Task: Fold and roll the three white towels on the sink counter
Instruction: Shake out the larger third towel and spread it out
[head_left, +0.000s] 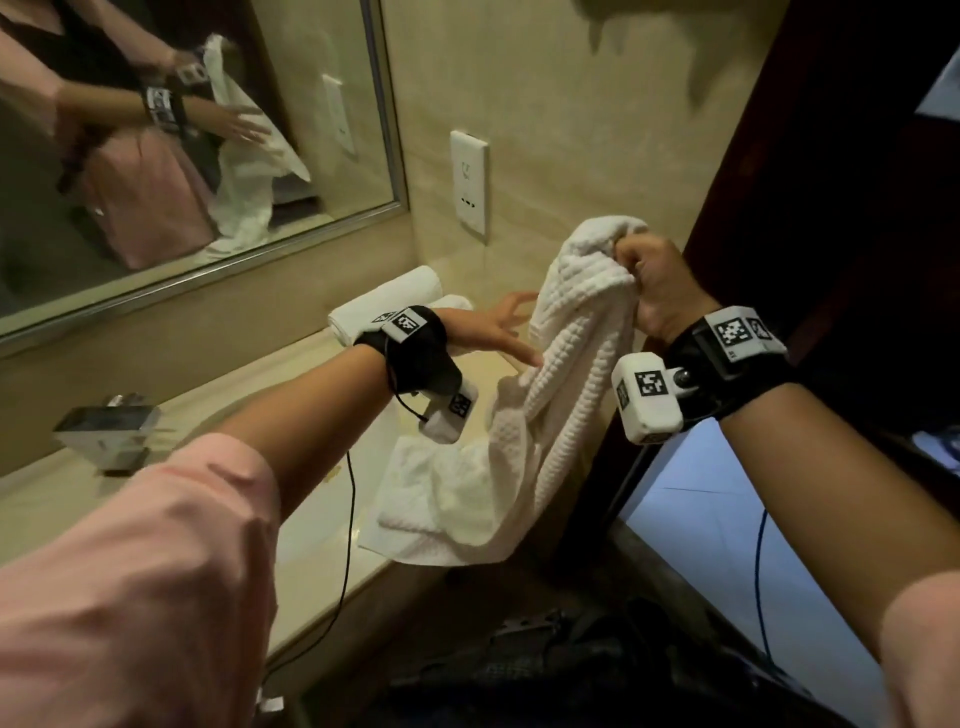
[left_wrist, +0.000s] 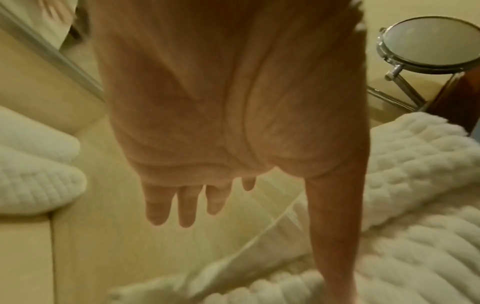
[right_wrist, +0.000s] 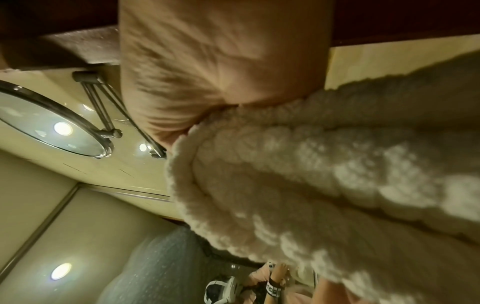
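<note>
A white waffle towel (head_left: 561, 374) hangs from my right hand (head_left: 649, 291), which grips its bunched top edge above the counter's right end; its lower part lies crumpled on the counter. The same towel (right_wrist: 298, 185) fills the right wrist view below my palm. My left hand (head_left: 498, 332) is open with fingers spread, its thumb against the hanging towel's left side. In the left wrist view my left hand (left_wrist: 233, 185) hovers over the counter with the towel (left_wrist: 415, 185) to its right. Two rolled white towels (head_left: 389, 301) lie against the back wall, also the rolled towels (left_wrist: 33, 164).
The beige counter (head_left: 311, 519) holds a chrome faucet (head_left: 109, 431) at left. A wall mirror (head_left: 156, 156) runs behind. A white wall socket (head_left: 469, 182) sits above the rolls. A round chrome mirror (left_wrist: 431, 43) hangs at right. Dark door frame (head_left: 779, 156) borders the right.
</note>
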